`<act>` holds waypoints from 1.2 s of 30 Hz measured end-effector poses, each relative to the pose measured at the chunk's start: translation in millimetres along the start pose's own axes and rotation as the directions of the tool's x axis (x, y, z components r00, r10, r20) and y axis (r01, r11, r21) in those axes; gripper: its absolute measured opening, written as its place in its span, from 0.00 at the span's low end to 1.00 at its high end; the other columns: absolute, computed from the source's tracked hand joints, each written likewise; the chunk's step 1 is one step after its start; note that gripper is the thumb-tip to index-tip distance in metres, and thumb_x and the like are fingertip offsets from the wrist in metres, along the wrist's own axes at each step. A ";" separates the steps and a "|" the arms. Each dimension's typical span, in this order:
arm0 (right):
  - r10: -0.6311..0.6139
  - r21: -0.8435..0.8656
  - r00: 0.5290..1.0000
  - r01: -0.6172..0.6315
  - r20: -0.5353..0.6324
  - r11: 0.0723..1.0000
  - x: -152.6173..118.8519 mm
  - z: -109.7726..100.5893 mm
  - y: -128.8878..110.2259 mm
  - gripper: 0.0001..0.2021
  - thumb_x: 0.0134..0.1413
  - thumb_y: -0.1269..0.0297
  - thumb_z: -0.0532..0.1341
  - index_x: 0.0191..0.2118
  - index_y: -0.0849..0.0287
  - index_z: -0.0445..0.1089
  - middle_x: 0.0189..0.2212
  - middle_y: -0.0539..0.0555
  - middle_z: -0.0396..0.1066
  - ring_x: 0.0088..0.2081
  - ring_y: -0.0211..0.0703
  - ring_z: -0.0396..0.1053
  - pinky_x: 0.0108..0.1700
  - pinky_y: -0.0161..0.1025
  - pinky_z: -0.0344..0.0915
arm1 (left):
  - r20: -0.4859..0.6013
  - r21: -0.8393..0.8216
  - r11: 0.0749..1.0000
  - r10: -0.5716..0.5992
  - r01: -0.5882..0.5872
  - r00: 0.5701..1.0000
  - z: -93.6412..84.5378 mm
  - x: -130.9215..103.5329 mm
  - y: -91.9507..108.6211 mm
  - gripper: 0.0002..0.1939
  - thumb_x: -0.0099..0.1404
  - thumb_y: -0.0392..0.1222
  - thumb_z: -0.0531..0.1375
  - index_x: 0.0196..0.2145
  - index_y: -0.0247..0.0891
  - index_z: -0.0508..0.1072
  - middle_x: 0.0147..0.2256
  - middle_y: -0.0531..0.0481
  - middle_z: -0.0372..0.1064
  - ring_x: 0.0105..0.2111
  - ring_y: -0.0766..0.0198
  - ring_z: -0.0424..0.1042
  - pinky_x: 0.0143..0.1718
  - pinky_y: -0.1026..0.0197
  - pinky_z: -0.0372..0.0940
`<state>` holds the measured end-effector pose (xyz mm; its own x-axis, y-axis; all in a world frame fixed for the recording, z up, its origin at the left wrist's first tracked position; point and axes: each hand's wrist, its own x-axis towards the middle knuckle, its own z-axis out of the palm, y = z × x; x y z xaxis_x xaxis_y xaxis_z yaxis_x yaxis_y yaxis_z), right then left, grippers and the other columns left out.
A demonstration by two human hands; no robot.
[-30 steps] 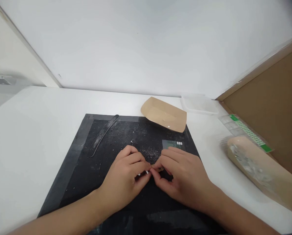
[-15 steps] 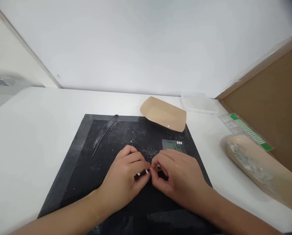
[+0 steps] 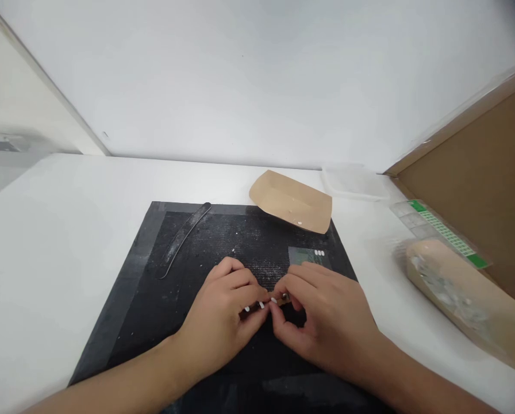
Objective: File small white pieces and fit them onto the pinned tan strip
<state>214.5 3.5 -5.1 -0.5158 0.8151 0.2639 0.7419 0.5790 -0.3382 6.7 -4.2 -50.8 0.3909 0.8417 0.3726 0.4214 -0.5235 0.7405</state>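
Just below the mat's centre, my left hand (image 3: 225,305) is closed, thumb and fingers pinching a narrow brownish strip (image 3: 280,300) that its fingers mostly cover. Small white oval pieces (image 3: 261,305), resembling false nail tips, show along it between thumb and forefinger. My right hand (image 3: 326,307) meets the left one, its thumb and forefinger closed around another white piece (image 3: 273,300) at the strip. A small shiny round spot (image 3: 285,296) shows near the strip's right end. Beneath both hands lies the black mat (image 3: 128,322).
A black curved nail file (image 3: 184,238) lies at the mat's upper left. The brown paper tray (image 3: 289,198) overlaps its back edge. A clear sheet (image 3: 303,256) bears several white ovals. Rightward are a tray of clear bits (image 3: 447,290), a green-labelled case (image 3: 447,233) and a translucent tray (image 3: 354,183).
My right thumb and forefinger have parted slightly from the left fingertips, and a white piece now shows between them. More of the strip is visible. The view has shifted slightly.
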 end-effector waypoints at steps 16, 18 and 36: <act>0.118 0.013 0.991 -0.118 -0.059 0.993 -1.9 17.9 -8.9 0.09 0.51 0.70 0.62 0.25 0.56 0.62 0.21 0.44 0.63 0.25 0.36 0.59 0.31 0.38 0.48 | 0.019 0.006 1.000 -0.006 0.005 1.000 0.8 -1.6 -1.4 0.06 0.71 0.32 0.65 0.39 0.42 0.81 0.34 0.52 0.77 0.38 0.59 0.66 0.45 0.51 0.65; 0.121 0.014 0.991 -0.120 -0.062 0.993 -1.9 17.5 -8.7 0.09 0.50 0.70 0.62 0.25 0.56 0.61 0.21 0.44 0.63 0.24 0.35 0.59 0.31 0.38 0.48 | 0.021 0.005 1.000 -0.007 0.007 1.000 0.4 -1.5 -1.0 0.06 0.71 0.32 0.65 0.39 0.42 0.81 0.34 0.52 0.77 0.38 0.59 0.66 0.45 0.51 0.65; -0.016 0.131 0.995 0.002 0.103 0.991 0.7 -8.6 10.1 0.03 0.59 0.66 0.67 0.38 0.54 0.73 0.30 0.46 0.71 0.32 0.39 0.66 0.35 0.39 0.55 | 0.017 0.000 1.000 0.007 -0.007 1.000 -8.7 -4.0 1.0 0.03 0.72 0.33 0.65 0.40 0.40 0.77 0.39 0.49 0.74 0.43 0.58 0.68 0.46 0.54 0.66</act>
<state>225.3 9.8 -0.6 -0.5686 0.8038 0.1750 0.6784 0.5785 -0.4529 -1.5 -7.0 -46.7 0.4078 0.8356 0.3680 0.4186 -0.5293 0.7380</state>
